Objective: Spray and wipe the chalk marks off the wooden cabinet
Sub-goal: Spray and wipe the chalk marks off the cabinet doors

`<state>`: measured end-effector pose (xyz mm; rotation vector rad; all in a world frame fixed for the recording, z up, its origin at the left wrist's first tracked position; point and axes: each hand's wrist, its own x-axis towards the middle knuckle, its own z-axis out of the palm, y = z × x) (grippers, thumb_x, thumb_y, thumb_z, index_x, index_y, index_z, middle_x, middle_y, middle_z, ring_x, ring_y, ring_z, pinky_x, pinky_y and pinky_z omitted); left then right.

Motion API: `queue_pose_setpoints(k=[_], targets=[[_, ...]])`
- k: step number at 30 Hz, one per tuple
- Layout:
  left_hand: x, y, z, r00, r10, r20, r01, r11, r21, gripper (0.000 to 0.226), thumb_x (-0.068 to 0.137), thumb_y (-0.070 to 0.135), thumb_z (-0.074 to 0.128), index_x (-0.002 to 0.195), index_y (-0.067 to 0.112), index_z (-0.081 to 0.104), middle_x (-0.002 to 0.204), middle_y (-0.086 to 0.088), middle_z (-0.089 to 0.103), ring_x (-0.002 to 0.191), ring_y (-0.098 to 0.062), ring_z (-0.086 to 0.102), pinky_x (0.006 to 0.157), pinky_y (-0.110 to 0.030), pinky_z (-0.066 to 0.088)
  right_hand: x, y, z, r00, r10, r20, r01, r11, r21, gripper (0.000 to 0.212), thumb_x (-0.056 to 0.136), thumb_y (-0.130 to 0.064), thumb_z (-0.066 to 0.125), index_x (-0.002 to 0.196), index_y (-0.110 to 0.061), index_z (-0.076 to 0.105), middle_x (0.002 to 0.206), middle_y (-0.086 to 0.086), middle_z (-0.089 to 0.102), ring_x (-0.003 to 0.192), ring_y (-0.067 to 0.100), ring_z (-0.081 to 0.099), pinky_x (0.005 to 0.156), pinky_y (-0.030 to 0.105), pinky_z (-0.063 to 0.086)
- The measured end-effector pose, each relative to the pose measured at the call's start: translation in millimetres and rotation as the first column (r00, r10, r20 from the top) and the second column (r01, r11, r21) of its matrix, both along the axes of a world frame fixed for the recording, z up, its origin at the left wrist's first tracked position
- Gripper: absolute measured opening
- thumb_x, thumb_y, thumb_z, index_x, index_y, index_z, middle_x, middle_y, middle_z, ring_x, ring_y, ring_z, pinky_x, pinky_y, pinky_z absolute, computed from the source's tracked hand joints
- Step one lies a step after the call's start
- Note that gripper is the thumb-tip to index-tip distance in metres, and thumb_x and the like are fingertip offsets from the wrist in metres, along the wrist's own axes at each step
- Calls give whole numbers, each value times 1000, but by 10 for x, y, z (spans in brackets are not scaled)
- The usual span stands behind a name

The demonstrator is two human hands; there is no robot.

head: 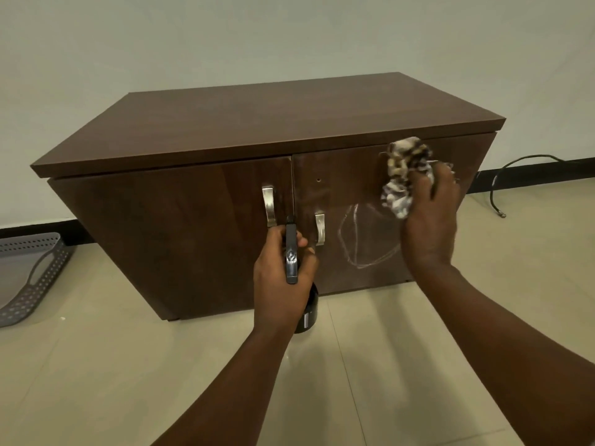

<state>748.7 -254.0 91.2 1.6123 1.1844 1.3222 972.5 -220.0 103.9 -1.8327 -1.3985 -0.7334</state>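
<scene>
Pale wall, black skirting, beige tiled floor, grey perforated tray left

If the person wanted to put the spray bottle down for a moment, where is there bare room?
The cabinet top is bare from edge to edge. The floor is open between the grey basket and the left hand holding the spray bottle. It is crowded at the right door: the right hand, cloth and chalk marks are there.

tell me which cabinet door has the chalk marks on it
The right door, where a white chalk outline sits beside its handle; the left door shows none.
</scene>
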Motion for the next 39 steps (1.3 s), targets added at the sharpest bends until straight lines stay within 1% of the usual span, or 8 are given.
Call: queue_pose_setpoints(k=[6, 10, 15, 24, 28, 31, 34, 39], targets=[[-45, 35, 3, 1000, 3, -8, -3, 1000, 23, 19, 93, 10, 65, 108, 18, 56, 97, 8, 64, 93, -5, 63, 78, -9, 50, 360, 2, -85, 835, -229, -500, 273, 962, 16, 49, 88, 1, 56, 134, -7, 38, 138, 17, 40, 115, 34, 48, 94, 36, 42], [-45, 51, -32, 1000, 7, -19, -6, 1000, 24, 19, 93, 11, 65, 108, 19, 56, 97, 9, 64, 94, -4, 63, 79, -7, 49, 276, 25, -81, 808, -211, -551, 267, 964, 22, 55, 85, 0, 61, 135, -6, 39, 138, 18, 39, 115, 35, 48, 94, 33, 41], [9, 55, -53, 999, 3, -32, -2, 1000, 31, 21, 92, 11, 65, 109, 21, 56, 97, 10, 64, 94, -4, 63, 78, -9, 49, -211, -41, -134, 869, 23, -495, 3, 999, 51, 53, 77, 3, 58, 128, 2, 44, 131, 24, 37, 114, 45, 41, 93, 50, 40], [-10, -23, -55, 998, -15, -56, 19, 997, 70, 22, 92, 7, 64, 107, 20, 55, 95, 10, 63, 92, -7, 63, 78, -14, 51, -772, -17, -175, 968, 244, -58, -249, 962, -111, 66, 73, 4, 72, 132, -18, 51, 138, 14, 44, 116, 32, 46, 68, 32, 50], [-82, -41, -53, 998, -28, -52, 30, 998, 53, 20, 92, 8, 64, 106, 20, 56, 95, 10, 63, 91, -9, 63, 78, -16, 52, -359, -15, -290, 975, 182, -127, -195, 975, -103, 57, 86, 4, 51, 138, -18, 47, 144, 15, 36, 126, 37, 35, 97, 50, 40], [-132, -45, -80, 998, -29, -56, 31, 999, 40, 20, 92, 7, 64, 106, 19, 56, 95, 10, 62, 91, -9, 63, 77, -13, 50, -24, 57, -353, 975, 21, -219, -6, 998, 67, 42, 94, -12, 49, 134, -23, 48, 141, 10, 41, 128, 28, 38, 106, 47, 34], [-184, -40, -120, 998, -21, -55, 22, 999, 28, 20, 92, 7, 64, 106, 19, 56, 96, 8, 63, 91, -9, 62, 75, -10, 49, 131, 76, -386, 889, -117, -444, 183, 977, 108, 38, 94, -23, 50, 132, -20, 47, 137, 5, 45, 118, 22, 46, 99, 28, 38], [-250, 1, -118, 998, -20, -53, 22, 999, 34, 21, 92, 7, 64, 107, 20, 56, 97, 10, 62, 92, -8, 62, 78, -12, 50, 302, 27, -740, 585, -118, -802, 245, 969, 36, 52, 92, -14, 49, 142, -16, 35, 133, 17, 44, 118, 35, 49, 99, 37, 37]])
